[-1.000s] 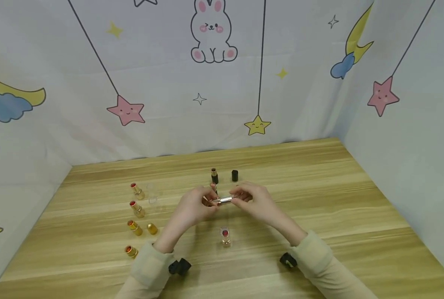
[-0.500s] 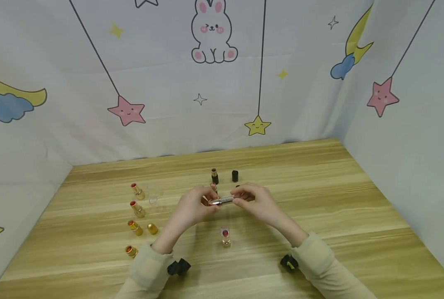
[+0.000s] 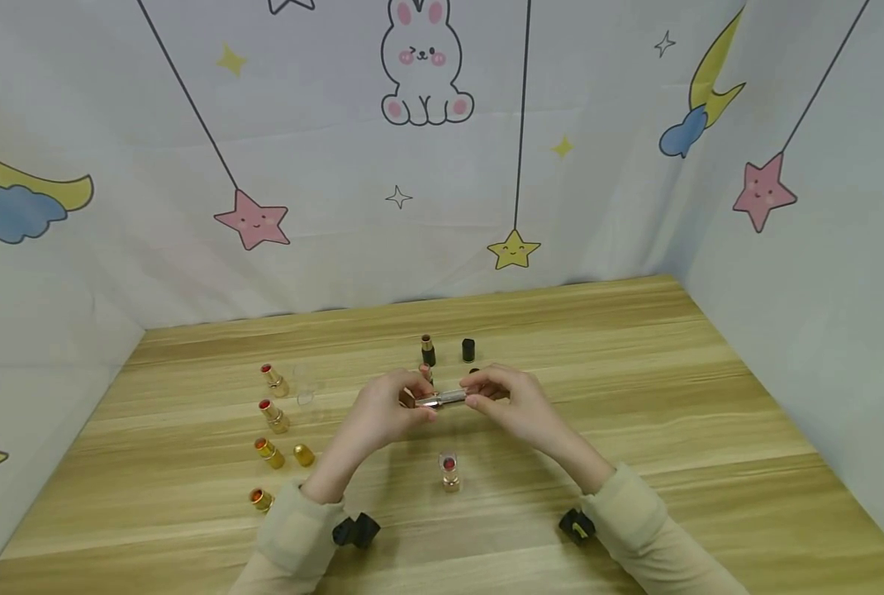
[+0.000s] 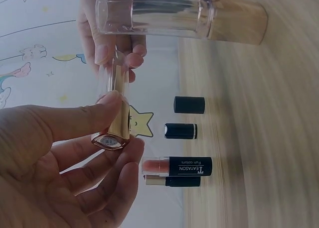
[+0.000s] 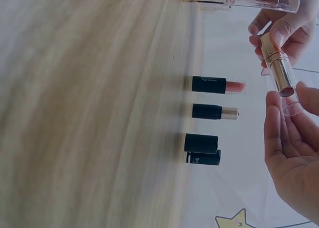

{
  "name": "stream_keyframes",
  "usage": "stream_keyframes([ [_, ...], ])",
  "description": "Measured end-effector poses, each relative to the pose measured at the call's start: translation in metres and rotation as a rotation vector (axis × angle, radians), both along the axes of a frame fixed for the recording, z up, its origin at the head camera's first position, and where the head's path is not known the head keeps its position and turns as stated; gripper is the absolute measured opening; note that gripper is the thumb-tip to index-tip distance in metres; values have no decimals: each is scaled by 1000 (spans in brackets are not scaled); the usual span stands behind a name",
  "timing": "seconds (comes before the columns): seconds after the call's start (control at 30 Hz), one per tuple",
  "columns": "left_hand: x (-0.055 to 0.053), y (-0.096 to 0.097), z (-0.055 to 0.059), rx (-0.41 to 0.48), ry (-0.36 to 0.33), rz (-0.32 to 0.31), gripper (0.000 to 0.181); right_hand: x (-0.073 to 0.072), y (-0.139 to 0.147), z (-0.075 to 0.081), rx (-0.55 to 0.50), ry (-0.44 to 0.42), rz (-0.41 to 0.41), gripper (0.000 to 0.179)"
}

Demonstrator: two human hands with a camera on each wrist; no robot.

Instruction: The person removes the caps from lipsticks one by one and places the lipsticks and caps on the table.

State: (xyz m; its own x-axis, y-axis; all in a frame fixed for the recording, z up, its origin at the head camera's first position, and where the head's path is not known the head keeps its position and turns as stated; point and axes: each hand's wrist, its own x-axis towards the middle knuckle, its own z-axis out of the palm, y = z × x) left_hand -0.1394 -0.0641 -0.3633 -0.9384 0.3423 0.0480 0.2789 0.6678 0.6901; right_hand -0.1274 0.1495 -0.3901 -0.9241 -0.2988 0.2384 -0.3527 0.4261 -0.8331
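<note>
Above the middle of the table, a gold lipstick (image 3: pixel 434 401) lies nearly level between the two hands. My left hand (image 3: pixel 384 413) pinches its gold base (image 4: pixel 118 121) between thumb and fingers. At the other end, my right hand (image 3: pixel 509 401) pinches the clear cap (image 5: pixel 290 107). In the right wrist view this cap surrounds the lipstick's inner tube, whose dark red tip (image 5: pixel 286 91) shows through. Whether the cap is fully seated I cannot tell. Nearer to me, another gold lipstick (image 3: pixel 450 475) stands upright under a clear cap, large in both wrist views.
Behind the hands stand a black lipstick (image 3: pixel 428 354), a pinkish one in black and clear casing (image 4: pixel 189 166), and black caps (image 3: pixel 468 350). On the left are several uncapped gold lipsticks (image 3: pixel 268 453), a gold cap (image 3: pixel 303 455) and clear caps (image 3: pixel 304 387). White patterned cloth (image 3: pixel 323 273) walls the table.
Both hands stay almost in place. The right hand has shifted very slightly right, and the held lipstick has tilted a little, showing more of its length between the fingers.
</note>
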Motion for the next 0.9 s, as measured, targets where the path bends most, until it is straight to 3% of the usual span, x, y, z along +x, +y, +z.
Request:
stream_keyframes([
  [0.37, 0, -1, -1, -21, 27, -36, 15, 1, -1, -3, 14, 9, -14, 21],
  [0.9, -1, -5, -4, -23, -6, 3, 16, 4, 3, 1, 19, -7, -42, 19],
])
